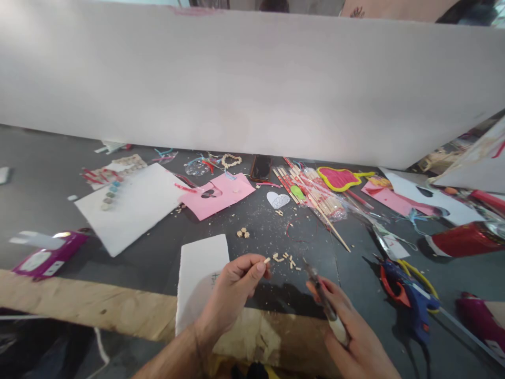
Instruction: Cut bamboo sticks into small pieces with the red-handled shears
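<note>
My left hand (240, 281) is closed in a pinch on a short piece of pale wooden stick (267, 260), whose end shows past the fingertips. In my right hand (347, 321) is a slim pointed tool with a dark front and pale handle (336, 327); its exact kind is not clear. Its tip points up and left, apart from the stick piece. Several short cut stick pieces (292, 263) lie on the dark table between my hands. Beyond them sits a small cluster of wooden pieces (243, 232). Under my left wrist lies a white paper sheet (201, 268).
Wooden chopsticks (331, 223), a white paper heart (278, 200), pink card (221, 195) and a phone (261, 167) lie farther back. At right are a blue glue gun (418, 302) and a red can (465, 239). A white board (236, 84) stands behind.
</note>
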Motion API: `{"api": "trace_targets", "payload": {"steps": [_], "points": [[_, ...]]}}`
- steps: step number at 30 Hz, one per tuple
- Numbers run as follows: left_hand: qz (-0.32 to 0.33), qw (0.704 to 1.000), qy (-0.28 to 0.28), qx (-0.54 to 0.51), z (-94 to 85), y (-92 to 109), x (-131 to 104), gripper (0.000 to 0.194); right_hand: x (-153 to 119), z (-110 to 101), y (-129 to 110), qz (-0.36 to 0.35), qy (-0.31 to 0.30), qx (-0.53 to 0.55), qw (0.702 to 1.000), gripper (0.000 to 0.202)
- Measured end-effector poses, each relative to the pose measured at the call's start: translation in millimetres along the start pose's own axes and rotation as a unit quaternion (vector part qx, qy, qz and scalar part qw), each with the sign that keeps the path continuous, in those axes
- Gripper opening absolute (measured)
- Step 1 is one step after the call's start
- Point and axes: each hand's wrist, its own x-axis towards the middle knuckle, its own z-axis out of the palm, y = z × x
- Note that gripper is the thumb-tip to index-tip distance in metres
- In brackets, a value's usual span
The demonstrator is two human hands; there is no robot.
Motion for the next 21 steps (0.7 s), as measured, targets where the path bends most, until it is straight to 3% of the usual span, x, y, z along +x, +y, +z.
{"api": "trace_targets", "payload": {"steps": [3,5,21], "points": [[0.015,1.0,0.008,-0.01,-1.9,0.6,3.4,0.029,7.1,2.4,0.1,-0.095,-0.027,-0.152,0.983,0.062],[0.023,1.0,0.012,-0.008,-2.7,-0.1,4.9,0.028,9.0,4.6,2.0,-0.113,-0.037,-0.202,0.972,0.064],[0.047,0.992,-0.011,0.114,-1.3,0.5,2.4,0.032,7.8,9.7,-0.2,-0.106,-0.065,-0.264,0.956,0.066]]}}
